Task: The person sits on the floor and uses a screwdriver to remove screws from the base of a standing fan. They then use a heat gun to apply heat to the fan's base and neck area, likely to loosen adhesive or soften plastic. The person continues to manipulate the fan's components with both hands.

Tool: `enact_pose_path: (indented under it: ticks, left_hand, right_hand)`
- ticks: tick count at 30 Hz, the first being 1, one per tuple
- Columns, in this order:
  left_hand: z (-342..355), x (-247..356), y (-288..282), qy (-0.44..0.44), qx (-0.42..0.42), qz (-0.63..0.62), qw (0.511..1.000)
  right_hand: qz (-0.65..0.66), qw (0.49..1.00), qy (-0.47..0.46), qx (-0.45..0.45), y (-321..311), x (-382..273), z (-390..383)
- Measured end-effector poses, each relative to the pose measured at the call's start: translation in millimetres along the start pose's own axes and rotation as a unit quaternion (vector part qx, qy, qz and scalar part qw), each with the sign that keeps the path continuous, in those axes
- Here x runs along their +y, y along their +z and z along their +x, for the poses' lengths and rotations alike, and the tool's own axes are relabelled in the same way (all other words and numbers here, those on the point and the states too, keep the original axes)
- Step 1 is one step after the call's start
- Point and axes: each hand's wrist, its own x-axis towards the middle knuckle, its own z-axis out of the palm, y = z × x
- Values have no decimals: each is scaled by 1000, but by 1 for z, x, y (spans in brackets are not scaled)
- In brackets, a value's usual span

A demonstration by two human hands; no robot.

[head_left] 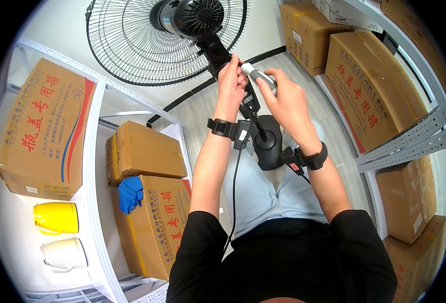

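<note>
Grey-and-white rounded tool [261, 78] within the right grip [287, 100], left grip [231, 82] closed around black fan neck [214, 52]

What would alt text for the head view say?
The right hand holds a grey-and-white tool beside the left hand, at the neck of a black standing fan. Cardboard boxes sit on shelves on both sides.

The person wears a black short-sleeved top [283, 257], pale blue trousers [261, 199] — and black wrist straps [221, 128] with boxy modules [292, 161] trailing thin black cables [235, 189].
</note>
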Motion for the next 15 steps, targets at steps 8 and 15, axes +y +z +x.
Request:
enact_pose_path:
  ticks: [8,15]
  left_hand:
    - [-2,0,-2,3,6,9,1000]
    - [-1,-1,-3,10,4,19,1000]
  right_hand:
    - [6,995,-90,44,5,-1,-5]
    - [6,998,-50,45,9,4,3]
